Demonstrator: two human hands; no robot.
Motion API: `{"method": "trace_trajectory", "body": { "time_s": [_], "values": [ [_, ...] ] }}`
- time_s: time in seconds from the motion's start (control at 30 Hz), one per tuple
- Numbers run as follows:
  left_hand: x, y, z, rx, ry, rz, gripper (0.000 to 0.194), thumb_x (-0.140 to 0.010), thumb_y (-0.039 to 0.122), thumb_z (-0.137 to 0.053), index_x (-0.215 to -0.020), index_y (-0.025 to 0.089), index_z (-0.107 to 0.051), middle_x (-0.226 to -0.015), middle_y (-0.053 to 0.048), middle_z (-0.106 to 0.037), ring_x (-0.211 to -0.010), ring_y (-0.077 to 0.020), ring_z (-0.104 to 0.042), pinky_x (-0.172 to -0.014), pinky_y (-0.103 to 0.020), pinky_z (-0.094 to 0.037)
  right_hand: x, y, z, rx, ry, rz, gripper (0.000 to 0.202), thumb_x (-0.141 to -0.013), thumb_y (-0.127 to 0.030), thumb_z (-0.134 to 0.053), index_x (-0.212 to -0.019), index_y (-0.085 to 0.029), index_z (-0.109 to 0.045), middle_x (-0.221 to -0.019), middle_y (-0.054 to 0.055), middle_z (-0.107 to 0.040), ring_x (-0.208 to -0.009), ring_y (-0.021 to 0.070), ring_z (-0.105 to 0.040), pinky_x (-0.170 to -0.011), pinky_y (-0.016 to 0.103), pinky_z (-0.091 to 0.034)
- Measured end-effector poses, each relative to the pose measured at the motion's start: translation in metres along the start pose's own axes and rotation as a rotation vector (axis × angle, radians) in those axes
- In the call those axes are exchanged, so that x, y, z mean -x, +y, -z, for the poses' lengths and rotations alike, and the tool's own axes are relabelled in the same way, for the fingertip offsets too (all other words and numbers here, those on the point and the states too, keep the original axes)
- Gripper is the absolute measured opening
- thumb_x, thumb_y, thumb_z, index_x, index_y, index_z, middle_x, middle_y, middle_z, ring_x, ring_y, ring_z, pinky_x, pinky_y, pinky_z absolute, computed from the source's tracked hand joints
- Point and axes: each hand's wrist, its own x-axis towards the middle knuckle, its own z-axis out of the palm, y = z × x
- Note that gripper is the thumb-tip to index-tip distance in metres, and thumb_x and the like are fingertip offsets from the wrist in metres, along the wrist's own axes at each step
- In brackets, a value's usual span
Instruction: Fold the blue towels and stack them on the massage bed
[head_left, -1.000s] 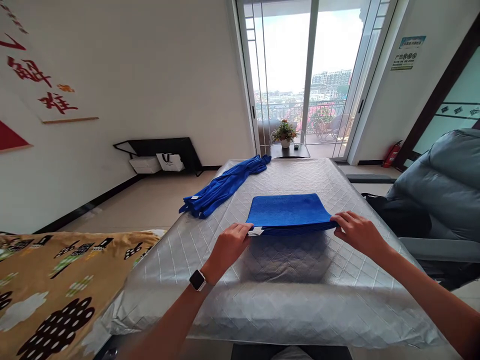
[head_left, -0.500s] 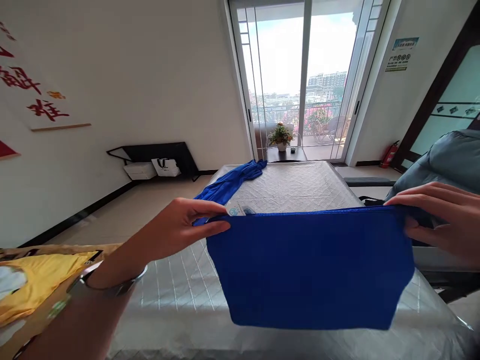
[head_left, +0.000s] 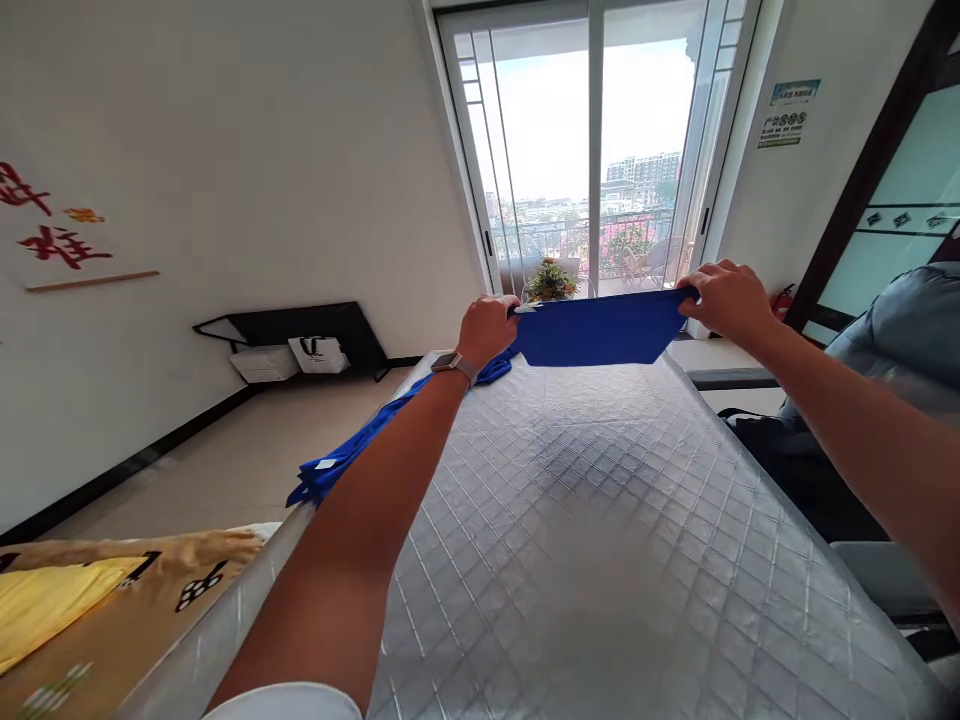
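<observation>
Stretched between both hands is a folded blue cloth (head_left: 596, 332), held up by its top corners over the far end of the table. My left hand (head_left: 487, 328) pinches the left corner, where a small whitish tag shows. At the right corner my right hand (head_left: 724, 300) grips the cloth between thumb and fingers. Both arms reach far forward. A second blue cloth (head_left: 367, 432) lies bunched along the table's left edge, partly hidden behind my left forearm. Under everything is the table's silver quilted cover (head_left: 600, 520).
At lower left lies a brown patterned cloth (head_left: 180, 650) with a yellow garment (head_left: 60, 605). A potted plant (head_left: 551, 281) stands beyond the far end, before the glass sliding door (head_left: 540, 140). To the right is a grey-blue padded seat (head_left: 907, 320). White bags (head_left: 319, 354) sit by the left wall.
Both hands have carried the folded cloth forward and away from me, to the table's far end. It stays held by both corners, and more of the silver cover now shows.
</observation>
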Motion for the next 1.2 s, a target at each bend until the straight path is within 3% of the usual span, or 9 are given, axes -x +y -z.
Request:
{"method": "trace_trajectory", "body": {
  "time_s": [0.13,0.3,0.4,0.5,0.7,0.83,0.93,1.03,1.2],
  "values": [
    [0.020,0.010,-0.097,-0.050,-0.032,-0.025,0.030,-0.094,0.010,-0.059,-0.121,0.015,-0.069,-0.117,-0.011,-0.072,-0.113,-0.0240,-0.059,-0.100,-0.038,-0.043,0.011,-0.005,-0.093,0.019,-0.021,-0.097,0.031,-0.096,-0.019,-0.054,-0.122,-0.011,-0.069,-0.119,0.016,-0.070,-0.111,0.0298,-0.059,-0.093,0.042,-0.041],
    [0.090,0.021,-0.207,-0.036,-0.229,-0.016,0.020,-0.090,0.014,-0.062,-0.107,0.020,-0.071,-0.106,-0.008,-0.072,-0.104,-0.0240,-0.064,-0.092,-0.035,-0.048,0.091,-0.022,-0.223,-0.033,-0.330,-0.221,0.028,-0.095,-0.018,-0.054,-0.118,-0.020,-0.070,-0.120,0.011,-0.071,-0.110,0.0281,-0.065,-0.089,0.040,-0.045],
    [0.116,0.018,-0.237,-0.014,-0.250,-0.018,0.024,-0.090,0.016,-0.064,-0.113,0.022,-0.069,-0.110,-0.007,-0.072,-0.108,-0.0239,-0.063,-0.095,-0.036,-0.048,0.129,-0.022,-0.265,-0.018,-0.349,-0.182,0.031,-0.096,-0.019,-0.052,-0.125,-0.022,-0.066,-0.125,0.010,-0.069,-0.106,0.0264,-0.067,-0.086,0.038,-0.048],
    [0.123,0.012,-0.245,0.026,-0.242,0.005,0.024,-0.090,0.016,-0.061,-0.113,0.022,-0.067,-0.114,-0.007,-0.070,-0.112,-0.0251,-0.061,-0.098,-0.039,-0.047,0.141,-0.017,-0.273,0.011,-0.314,-0.136,0.032,-0.097,-0.022,-0.052,-0.126,-0.020,-0.064,-0.127,0.012,-0.068,-0.110,0.0283,-0.066,-0.087,0.039,-0.049],
    [0.122,0.011,-0.242,0.262,-0.261,0.098,0.022,-0.089,0.014,-0.061,-0.109,0.020,-0.067,-0.117,-0.011,-0.069,-0.118,-0.0269,-0.059,-0.104,-0.040,-0.048,0.126,-0.020,-0.253,-0.076,-0.454,-0.182,0.037,-0.096,-0.019,-0.047,-0.128,-0.019,-0.065,-0.130,0.014,-0.067,-0.105,0.0275,-0.069,-0.086,0.039,-0.051],
    [0.150,0.001,-0.218,0.428,-0.377,0.016,0.028,-0.094,0.021,-0.060,-0.121,0.019,-0.066,-0.135,-0.013,-0.064,-0.131,-0.0264,-0.056,-0.114,-0.042,-0.044,0.130,-0.031,-0.237,-0.071,-0.545,-0.225,0.043,-0.091,-0.021,-0.051,-0.132,-0.018,-0.065,-0.134,0.017,-0.066,-0.113,0.0302,-0.066,-0.094,0.043,-0.050],
    [0.189,-0.027,-0.179,0.415,-0.461,-0.053,0.030,-0.099,0.020,-0.052,-0.125,0.020,-0.065,-0.135,-0.011,-0.066,-0.130,-0.0238,-0.059,-0.114,-0.040,-0.045,0.151,-0.043,-0.217,0.012,-0.474,-0.192,0.050,-0.090,-0.027,-0.051,-0.138,-0.017,-0.062,-0.143,0.017,-0.060,-0.128,0.0332,-0.058,-0.105,0.048,-0.044],
    [0.234,-0.076,-0.128,0.371,-0.439,0.094,0.036,-0.098,0.011,-0.043,-0.123,0.020,-0.067,-0.124,-0.009,-0.073,-0.118,-0.0209,-0.067,-0.106,-0.035,-0.050,0.182,-0.057,-0.186,0.022,-0.421,-0.176,0.049,-0.093,-0.033,-0.046,-0.135,-0.016,-0.065,-0.148,0.016,-0.057,-0.131,0.0350,-0.054,-0.106,0.050,-0.043],
    [0.309,-0.165,-0.042,0.253,-0.097,0.501,0.031,-0.101,0.015,-0.045,-0.121,0.018,-0.068,-0.115,-0.005,-0.077,-0.100,-0.0175,-0.073,-0.096,-0.030,-0.053,0.223,-0.095,-0.116,-0.133,-0.457,-0.132,0.045,-0.094,-0.043,-0.041,-0.117,-0.022,-0.074,-0.138,0.009,-0.065,-0.113,0.0341,-0.065,-0.094,0.050,-0.050]
  ]
}}
